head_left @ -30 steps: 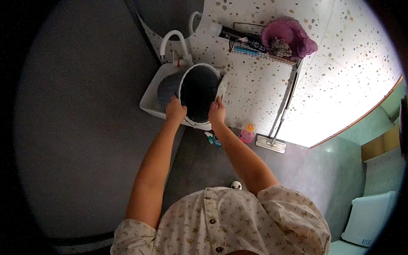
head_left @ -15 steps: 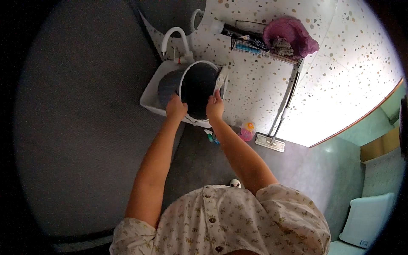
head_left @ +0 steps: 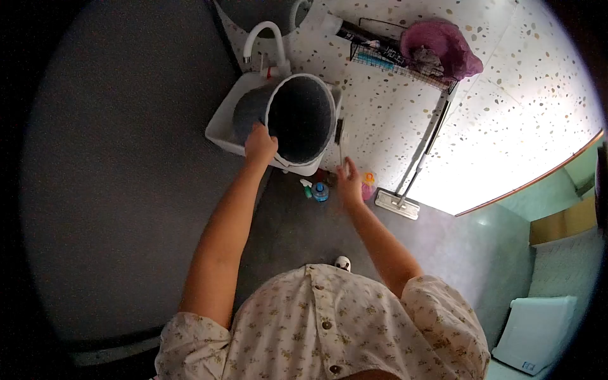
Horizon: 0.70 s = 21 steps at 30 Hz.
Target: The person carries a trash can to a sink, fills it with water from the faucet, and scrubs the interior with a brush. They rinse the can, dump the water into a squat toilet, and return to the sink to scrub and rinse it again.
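Observation:
A dark grey bucket (head_left: pixel 304 120) with a pale rim lies tilted in the white sink (head_left: pixel 221 130), its mouth turned to the right. My left hand (head_left: pixel 259 147) is closed on the near side of the bucket, at its rim. Off the bucket's right side, my right hand (head_left: pixel 349 180) grips the white handle of a brush (head_left: pixel 342 136) that points upward, with dark bristles on its left. The brush is apart from the bucket's opening and slightly blurred. Above the sink curves a white faucet (head_left: pixel 265 31).
A wire rack (head_left: pixel 405 71) on the speckled wall holds a dark tube and a purple bag (head_left: pixel 437 47). A flat mop (head_left: pixel 399 204) leans below it. On the floor stand a blue bottle (head_left: pixel 320 192), a green spray bottle (head_left: pixel 307 189) and a pink bottle (head_left: pixel 367 187).
My right hand has moved right and down, away from the bucket's rim, bringing the brush out to the side. My left hand keeps its hold on the bucket, whose mouth now shows more fully.

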{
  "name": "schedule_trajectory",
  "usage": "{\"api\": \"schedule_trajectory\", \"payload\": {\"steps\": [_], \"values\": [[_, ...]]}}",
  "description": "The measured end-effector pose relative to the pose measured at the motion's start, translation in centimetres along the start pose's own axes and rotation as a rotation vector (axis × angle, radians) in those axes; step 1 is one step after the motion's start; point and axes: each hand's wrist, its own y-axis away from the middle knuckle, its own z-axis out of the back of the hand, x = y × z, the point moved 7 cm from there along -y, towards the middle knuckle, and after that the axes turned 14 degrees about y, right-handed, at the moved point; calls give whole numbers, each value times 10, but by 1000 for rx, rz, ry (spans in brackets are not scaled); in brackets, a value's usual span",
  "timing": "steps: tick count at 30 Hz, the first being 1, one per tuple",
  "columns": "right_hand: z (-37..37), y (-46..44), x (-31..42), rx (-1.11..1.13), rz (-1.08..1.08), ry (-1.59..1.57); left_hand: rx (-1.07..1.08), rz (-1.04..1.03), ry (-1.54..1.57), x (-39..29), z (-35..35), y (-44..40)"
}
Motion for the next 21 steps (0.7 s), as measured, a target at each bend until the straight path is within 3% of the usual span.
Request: {"api": "schedule_trajectory", "payload": {"steps": [4,6,10,11,13,18,20,21], "values": [[35,-29,17,-6,121,184,2,11,-32,1,0,1],[45,-39,28,107,197,376,-3,21,-35,9,-4,-1],[63,-47,45,87,508,821,38,39,-39,11,-2,-1],[64,-53,44,93,507,820,40,45,-41,11,-2,-1],[61,-61,44,69,498,1144,53,11,-51,12,-3,-4],[39,-52,78,166,441,1216,19,25,-33,18,-2,-2],[18,-48,99,165,631,1012,22,21,-23,22,-2,1],[2,-50,102,252,624,808,5,-1,11,19,1,9]]}}
